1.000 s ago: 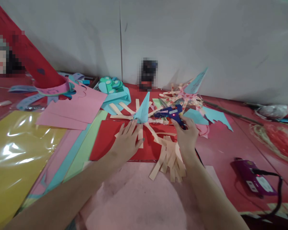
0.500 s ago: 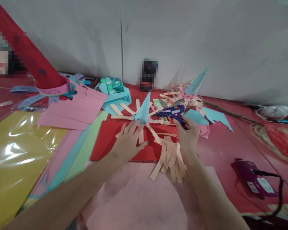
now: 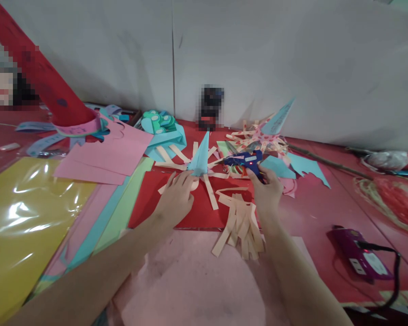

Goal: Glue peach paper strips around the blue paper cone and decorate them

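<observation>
A light-blue paper cone (image 3: 199, 158) stands upright with cream paper strips (image 3: 211, 192) fanning out around its base. My left hand (image 3: 177, 192) is at the near-left side of that base, fingers drawn together over one of the strips, its thumb tucked in; the contact point is partly hidden. In my right hand (image 3: 267, 183) is a blue hot glue gun (image 3: 245, 158), a small red light lit on its body. Its nozzle points left toward the strips on the cone's right. A loose bundle of cream strips (image 3: 241, 222) lies between my forearms.
A red sheet (image 3: 153, 203) lies beneath the work. To the left are pink paper (image 3: 105, 154) and a yellow plastic-wrapped pack (image 3: 30, 217). A similar finished cone (image 3: 275, 122) stands behind right. A purple power box (image 3: 360, 253) with a black cord sits at right.
The cone and its strips have turned a little, the front strip swinging right. My left hand's spread fingers have drawn together. The glue gun has hardly moved.
</observation>
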`<control>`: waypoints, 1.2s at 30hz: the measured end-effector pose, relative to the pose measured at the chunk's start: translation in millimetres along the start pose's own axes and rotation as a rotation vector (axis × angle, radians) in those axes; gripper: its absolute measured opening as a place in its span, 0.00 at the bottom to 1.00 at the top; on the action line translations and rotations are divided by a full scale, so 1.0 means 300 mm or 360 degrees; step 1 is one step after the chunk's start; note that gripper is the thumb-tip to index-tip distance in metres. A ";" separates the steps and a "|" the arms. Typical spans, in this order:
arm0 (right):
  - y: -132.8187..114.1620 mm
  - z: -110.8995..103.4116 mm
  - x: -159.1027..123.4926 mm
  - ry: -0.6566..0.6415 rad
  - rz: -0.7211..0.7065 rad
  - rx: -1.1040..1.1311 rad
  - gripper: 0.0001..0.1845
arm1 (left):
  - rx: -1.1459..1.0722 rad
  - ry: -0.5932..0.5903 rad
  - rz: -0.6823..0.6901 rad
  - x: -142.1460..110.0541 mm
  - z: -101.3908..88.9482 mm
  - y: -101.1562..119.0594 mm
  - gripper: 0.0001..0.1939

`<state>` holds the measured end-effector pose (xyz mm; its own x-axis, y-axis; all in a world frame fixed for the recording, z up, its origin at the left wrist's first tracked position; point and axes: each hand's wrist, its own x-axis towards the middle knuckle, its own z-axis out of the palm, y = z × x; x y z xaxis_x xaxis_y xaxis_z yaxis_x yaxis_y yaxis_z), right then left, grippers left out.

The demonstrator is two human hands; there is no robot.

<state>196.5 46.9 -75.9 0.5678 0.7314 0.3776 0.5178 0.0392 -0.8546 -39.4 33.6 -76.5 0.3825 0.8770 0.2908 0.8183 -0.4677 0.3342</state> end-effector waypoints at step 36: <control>0.034 0.008 0.022 0.0124 0.0208 0.0215 0.29 | -0.0126 0.0154 0.0281 0.035 -0.034 -0.073 0.20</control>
<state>203.8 53.8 -83.0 0.6752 0.6815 0.2822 0.3486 0.0423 -0.9363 -57.5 51.9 -71.6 0.4707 0.7679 0.4345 0.7047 -0.6236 0.3386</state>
